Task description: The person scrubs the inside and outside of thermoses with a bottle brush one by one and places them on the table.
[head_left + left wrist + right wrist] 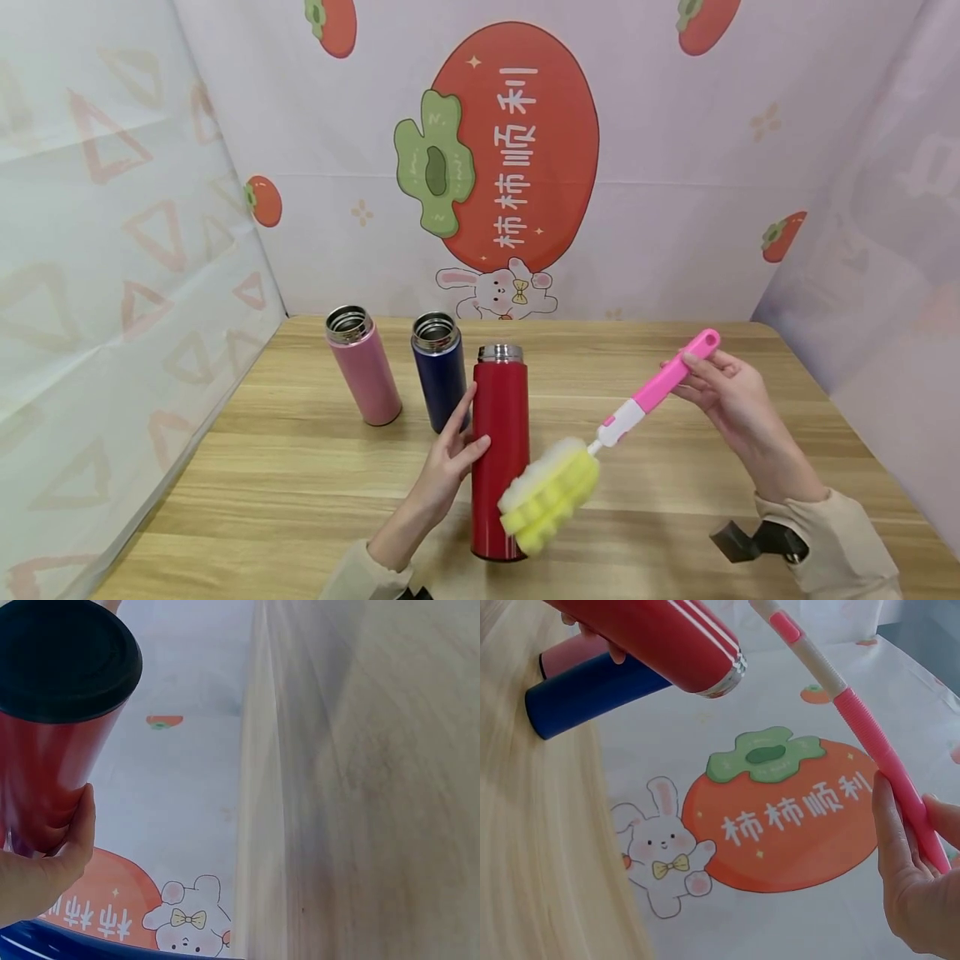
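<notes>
My left hand [438, 475] grips a tall red thermos bottle [500, 417] around its side. The bottle has a bare steel mouth, and its black base [67, 664] shows from beneath in the left wrist view, so it is held up off the table. My right hand [731, 400] pinches the pink handle of a bottle brush [660, 385] near its looped end. The brush slants down to the left. Its yellow and white sponge head [551, 496] overlaps the lower part of the red bottle in the head view, outside it; I cannot tell whether they touch.
A pink thermos bottle [363, 367] and a dark blue one [438, 375] stand lidless on the wooden table [300, 500], left of the red one. A printed cloth [645, 208] with a persimmon and a rabbit hangs behind the table, with cloth walls at both sides.
</notes>
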The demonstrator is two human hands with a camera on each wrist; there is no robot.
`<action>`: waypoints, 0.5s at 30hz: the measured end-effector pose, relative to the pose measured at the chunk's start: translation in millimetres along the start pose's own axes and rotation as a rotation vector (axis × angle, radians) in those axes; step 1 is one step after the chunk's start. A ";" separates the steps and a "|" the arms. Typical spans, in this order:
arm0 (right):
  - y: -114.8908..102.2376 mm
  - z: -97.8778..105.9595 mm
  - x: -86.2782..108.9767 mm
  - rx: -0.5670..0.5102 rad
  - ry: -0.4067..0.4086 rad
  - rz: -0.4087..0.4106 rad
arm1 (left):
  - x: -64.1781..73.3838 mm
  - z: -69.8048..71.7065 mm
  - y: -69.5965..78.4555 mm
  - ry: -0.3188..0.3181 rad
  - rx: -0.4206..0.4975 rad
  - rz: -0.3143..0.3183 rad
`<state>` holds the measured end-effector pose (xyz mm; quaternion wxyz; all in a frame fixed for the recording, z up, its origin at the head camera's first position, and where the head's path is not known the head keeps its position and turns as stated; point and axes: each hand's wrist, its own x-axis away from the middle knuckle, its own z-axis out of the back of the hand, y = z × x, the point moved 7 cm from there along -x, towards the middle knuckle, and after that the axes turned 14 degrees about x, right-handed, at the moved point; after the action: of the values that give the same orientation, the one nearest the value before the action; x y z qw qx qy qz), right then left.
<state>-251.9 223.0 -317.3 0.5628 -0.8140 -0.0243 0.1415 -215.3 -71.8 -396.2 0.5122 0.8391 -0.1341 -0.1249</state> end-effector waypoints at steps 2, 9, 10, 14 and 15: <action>-2.7 3.5 -1.3 -0.031 0.033 0.005 | 0.7 -0.4 -0.4 -0.011 0.007 0.004; -13.3 14.6 -6.7 -0.128 0.137 0.034 | 2.0 0.2 -1.8 -0.023 0.025 0.020; -14.8 15.8 -7.4 -0.149 0.149 0.038 | 2.0 0.3 -2.1 -0.025 0.028 0.024; -21.6 19.7 -9.8 -0.192 0.203 0.062 | 2.2 0.5 -3.2 -0.030 0.035 0.031; -23.0 20.5 -10.5 -0.201 0.216 0.066 | 2.4 0.6 -3.3 -0.030 0.035 0.032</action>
<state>-264.4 248.0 -300.7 0.4726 -0.8772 0.0492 0.0683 -212.9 -71.7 -399.6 0.4972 0.8438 -0.1576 -0.1267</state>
